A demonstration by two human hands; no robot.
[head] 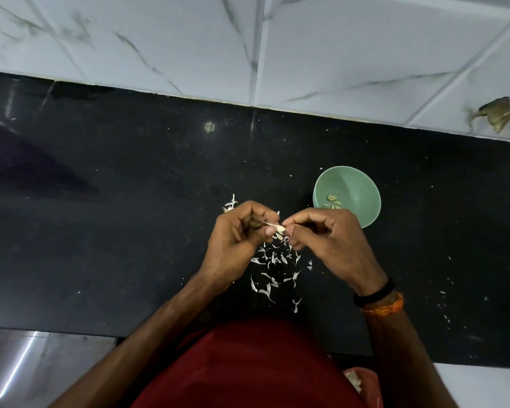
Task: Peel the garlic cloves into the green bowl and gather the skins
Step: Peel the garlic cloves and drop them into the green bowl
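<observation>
Black bench (130, 231) runs under a white marble-tile wall (365, 54); everything for the job sits mid-bench, close to the person's red shirt (248, 372). Green bowl (357, 184) stands just right of the hands, a few peeled cloves (332, 202) already lying in its bottom; right hand partly covers its near rim. Left hand (239, 234) is curled, thumb and fingertips pinching the garlic clove (277, 228) held above the bench; right hand (327, 237) is curled too, fingertips nipping at the clove's end, looks like it's pulling skin off. Loose skins (274, 269) are scattered on the bench below and toward the body; a small clump lies just beyond the left hand; stray flecks further right. Peeling still under way, gathering not started. To do this step well: hold the clove firm with the left, strip skin from the tip in long pulls; keep the drop zone tight over the existing pile so sweeping up later is easy; move the bare clove over the bowl before letting go.
</observation>
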